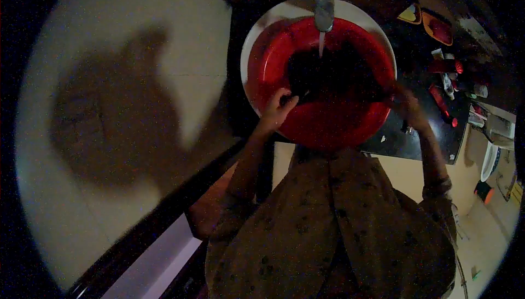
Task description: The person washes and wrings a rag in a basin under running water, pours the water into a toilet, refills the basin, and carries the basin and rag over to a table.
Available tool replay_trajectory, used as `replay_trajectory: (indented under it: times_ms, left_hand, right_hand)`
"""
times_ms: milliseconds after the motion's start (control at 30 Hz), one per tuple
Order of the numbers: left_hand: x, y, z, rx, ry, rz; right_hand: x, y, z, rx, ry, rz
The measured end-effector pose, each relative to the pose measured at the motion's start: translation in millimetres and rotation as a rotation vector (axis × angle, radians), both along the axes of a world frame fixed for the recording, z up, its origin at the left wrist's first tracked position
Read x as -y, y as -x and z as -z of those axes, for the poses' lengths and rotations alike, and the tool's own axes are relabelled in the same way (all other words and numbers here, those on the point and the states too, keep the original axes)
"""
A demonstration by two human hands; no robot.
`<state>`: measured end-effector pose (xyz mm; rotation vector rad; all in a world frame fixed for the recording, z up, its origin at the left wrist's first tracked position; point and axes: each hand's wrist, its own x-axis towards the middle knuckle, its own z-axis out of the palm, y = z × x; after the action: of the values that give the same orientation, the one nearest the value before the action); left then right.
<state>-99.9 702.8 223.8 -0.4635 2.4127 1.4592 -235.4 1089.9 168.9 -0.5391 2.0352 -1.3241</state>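
A red plastic basin (pixel 328 127) sits in a white round sink (pixel 247 53) under a metal tap (pixel 324 12). Water runs from the tap in a thin stream onto a black cloth (pixel 339 75) bunched inside the basin. My left hand (pixel 277 113) is at the basin's left side, thumb and fingers curled together on the cloth's edge. At the right rim is my right hand (pixel 410 107), dark and smeared by motion. The cloth stretches toward it, but its fingers and any grip are hard to make out.
Right of the sink is a dark countertop (pixel 377 146) bearing tubes and a red-handled item (pixel 443 106). Orange-rimmed dishes (pixel 437 28) lie at the back right. A tiled wall (pixel 202 53) with a large shadow stands close on the left.
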Motion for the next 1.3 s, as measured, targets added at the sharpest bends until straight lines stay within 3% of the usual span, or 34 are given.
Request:
replay_trajectory:
  times_ms: [33, 100, 133, 233, 267, 300, 333, 367, 400, 433, 467, 533, 567, 633, 667, 733, 767, 833, 867, 900, 933, 967, 1033, 1067, 1133, 1267, 1300]
  left_hand:
    - [-4.9, -4.8, 16.8, -0.002, -0.001, 0.002]
    - [-19.0, -7.5, 36.1, 0.036, -0.264, -0.115]
    - [-25.7, -3.1, 34.4, 0.033, -0.264, -0.111]
    - [-40.3, 9.5, 28.2, 0.083, -0.18, -0.269]
    - [-43.3, 11.1, 29.8, 0.043, -0.22, -0.345]
    - [-45.1, 13.2, 31.5, 0.002, -0.26, -0.419]
    - [-50.9, -36.0, 52.6, -0.011, -0.261, -0.443]
    - [-45.0, -37.0, 82.5, -0.142, -0.367, -0.462]
    - [-44.0, -42.4, 99.5, -0.264, -0.475, -0.485]
    - [-46.7, -43.5, 93.9, -0.259, -0.479, -0.488]
    - [-48.6, -40.5, 82.0, -0.238, -0.503, -0.552]
    - [-47.6, -42.0, 85.4, -0.221, -0.522, -0.623]
    - [-43.1, -45.6, 101.1, -0.309, -0.435, -0.534]
    - [-40.0, -35.5, 111.0, -0.406, -0.356, -0.435]
    - [-43.2, -31.4, 112.4, -0.342, -0.387, -0.565]
    - [-50.6, -24.1, 124.1, -0.28, -0.415, -0.702]
    - [-54.8, -22.8, 140.3, -0.283, -0.48, -0.746]
    - [-58.2, -23.4, 124.8, -0.293, -0.547, -0.779]
    - [-70.6, -14.6, 77.2, 0.046, -0.875, -0.859]
    - [-78.2, -7.6, 50.2, 0.408, -1.188, -0.906]
    - [-85.4, -7.5, 50.4, 0.441, -1.304, -0.911]
    - [-89.8, -8.9, 69.4, 0.319, -1.383, -0.924]
    - [-98.4, -10.1, 114.8, 0.099, -1.509, -0.948]
    - [-102.4, -17.4, 141.0, 0.039, -1.576, -0.965]
    - [-106.7, -26.5, 185.1, -0.071, -1.704, -1.01]
    - [-104.8, -45.2, 193.1, -0.135, -1.792, -1.057]
    - [-100.9, -41.0, 164.4, -0.086, -1.492, -1.007]
  right_hand:
    - [-22.2, -8.7, 85.9, -0.287, -0.373, -0.173]
    - [81.9, -7.4, -62.8, -0.154, -0.321, -0.311]
    - [111.7, -14.1, -61.5, -0.313, -0.438, -0.357]
    - [162.2, -23.8, -12.2, -0.652, -0.652, -0.286]
    - [170.6, -38.6, 17.8, -0.652, -0.652, -0.286]
    - [179.7, -56.4, 53.8, -0.9, -0.727, -0.361]
    - [178.9, -108.8, 74.5, -1.168, -0.784, -0.456]
    - [180.6, -94.8, 58.5, -1.169, -0.788, -0.451]
    - [179.3, -74.7, 27.9, -1.0, -0.575, -0.632]
    - [178.1, -64.2, 11.5, -0.821, -0.358, -0.798]
    - [177.1, -68.2, 16.6, -0.822, -0.358, -0.802]
    - [173.1, -83.6, 44.4, -1.036, -0.544, -0.21]
    - [171.4, -90.9, 58.7, -1.038, -0.55, -0.206]
    - [168.3, -95.0, 85.1, -1.225, -0.434, -0.725]
    - [165.5, -88.7, 68.6, -1.228, -0.439, -0.723]
    - [166.0, -69.7, 16.2, -0.719, -0.651, -0.553]
    - [172.8, -69.2, 19.2, -0.721, -0.649, -0.558]
    - [192.2, -77.3, 31.6, -0.226, -0.35, 0.002]
    - [198.4, -82.2, 33.4, -0.238, -0.349, 0.009]
    - [203.6, -91.4, 32.0, -0.15, -0.041, 0.048]
    - [207.4, -99.6, 27.8, -0.06, 0.267, 0.078]
    - [206.8, -110.9, 8.1, -0.064, 0.267, 0.075]
    - [199.1, -129.3, -45.3, -0.319, 0.184, 0.007]
    - [196.8, -131.3, -48.7, -0.314, 0.183, 0.012]
    - [194.1, -135.5, -51.6, -0.563, -0.048, -0.044]
    - [198.4, -103.2, -20.6, -0.59, -0.321, -0.245]
    - [196.6, -91.1, 9.3, -0.593, -0.406, -0.239]
